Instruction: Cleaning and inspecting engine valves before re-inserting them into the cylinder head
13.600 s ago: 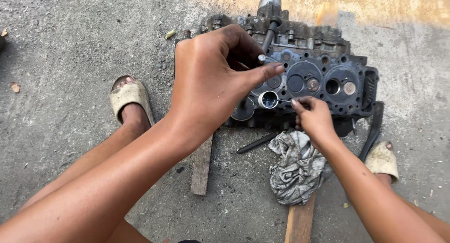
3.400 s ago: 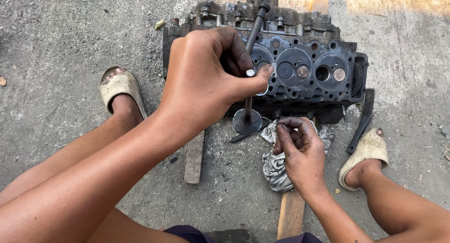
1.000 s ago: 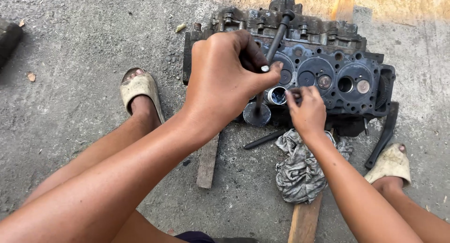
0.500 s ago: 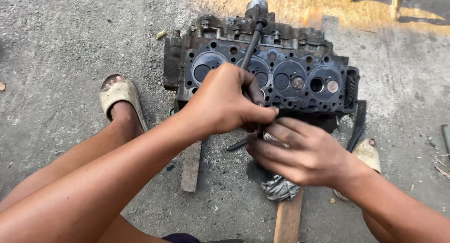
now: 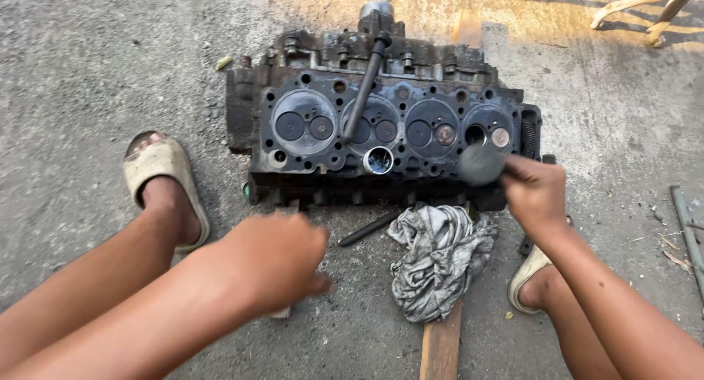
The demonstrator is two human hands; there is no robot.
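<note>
On rough grey concrete (image 5: pixel 110 72), right hand (image 5: pixel 534 193) grips a blurred, seemingly round part (image 5: pixel 480 165); left hand (image 5: pixel 282 259) empty.

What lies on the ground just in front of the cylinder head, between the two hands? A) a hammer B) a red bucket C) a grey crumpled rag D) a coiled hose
C: a grey crumpled rag lies on the concrete below the cylinder head, between the left hand and right hand.
</note>
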